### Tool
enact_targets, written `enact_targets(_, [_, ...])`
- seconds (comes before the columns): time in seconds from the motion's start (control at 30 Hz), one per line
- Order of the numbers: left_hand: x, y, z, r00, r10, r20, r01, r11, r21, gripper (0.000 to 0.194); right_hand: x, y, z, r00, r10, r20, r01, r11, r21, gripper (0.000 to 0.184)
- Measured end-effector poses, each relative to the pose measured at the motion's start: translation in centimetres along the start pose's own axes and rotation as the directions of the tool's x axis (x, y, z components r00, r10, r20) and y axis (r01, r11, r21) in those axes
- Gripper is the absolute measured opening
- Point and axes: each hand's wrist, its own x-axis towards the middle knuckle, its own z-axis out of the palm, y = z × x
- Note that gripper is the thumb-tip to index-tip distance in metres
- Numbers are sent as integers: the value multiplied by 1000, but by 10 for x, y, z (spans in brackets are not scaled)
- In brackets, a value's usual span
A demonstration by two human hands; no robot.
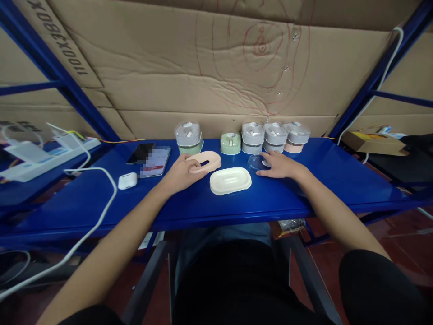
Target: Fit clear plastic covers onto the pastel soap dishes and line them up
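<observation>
My left hand (184, 174) grips the left end of a pale pink oval plastic piece (214, 161) with a slot in its middle. In front of me lies a cream oval tray (231, 181) with a raised rib inside. My right hand (279, 164) is spread over a clear plastic lid (254, 163) on the blue table, fingers apart and touching its right side. Part of the lid is hidden under that hand. Whether the pink piece touches the table is hard to tell.
Several lidded boxes stand along the cardboard back wall, among them a green box (230, 143) and stacked grey boxes (253, 137). To the left lie a phone (162, 162), a white earbud case (127, 181) and a white cable (110, 198). A power strip (50, 158) sits farther left.
</observation>
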Motion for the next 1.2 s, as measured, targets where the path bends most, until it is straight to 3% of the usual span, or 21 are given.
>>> enact_targets(0.1, [0,-7,-1,999,-29,36,28,999,33,37,1,3,-1,1000,-8,11,8,1000,-2,98])
enact_targets(0.17, [-1,-3,-2,1000,-8,-24,8,1000,6,36,1,4,-2,1000,-27,-1,27,1000,-3,99])
enact_targets(0.23, [-4,9,-1,993,58,-101,-62,997,-42,35,2,6,-3,999,-46,-27,46,999,-2,97])
enact_targets(0.3, [-10,26,3,981,158,-110,-169,981,-97,36,3,7,-3,996,-55,-64,55,998,8,95])
enact_targets(0.37, [-17,43,10,971,238,-25,-239,958,-156,38,3,8,-4,993,-59,-101,62,998,28,92])
enact_targets(0.47, [-26,59,21,950,270,158,-234,948,-215,42,3,6,-6,989,-70,-131,78,996,53,89])
enact_targets(0.6, [-28,62,29,940,267,213,-220,950,-221,72,-2,-6,-11,965,-89,-245,126,982,140,96])
enact_targets(0.73, [-25,60,33,962,159,221,-96,958,-268,115,-5,-39,-11,866,-274,-418,403,878,258,93])
enact_targets(0.8, [-25,59,36,966,133,222,-54,942,-331,132,-3,-58,-6,828,-402,-391,520,813,263,91])
enact_targets(0.9, [-25,59,39,971,116,208,-25,918,-396,144,4,-80,4,804,-511,-304,586,768,259,91])
enact_targets(1.0, [-25,60,39,978,100,184,-28,933,-359,141,10,-88,11,795,-549,-257,604,754,258,89])
enact_targets(1.2, [-28,59,31,975,173,136,-143,967,-209,109,9,-79,16,815,-520,-253,577,764,289,98])
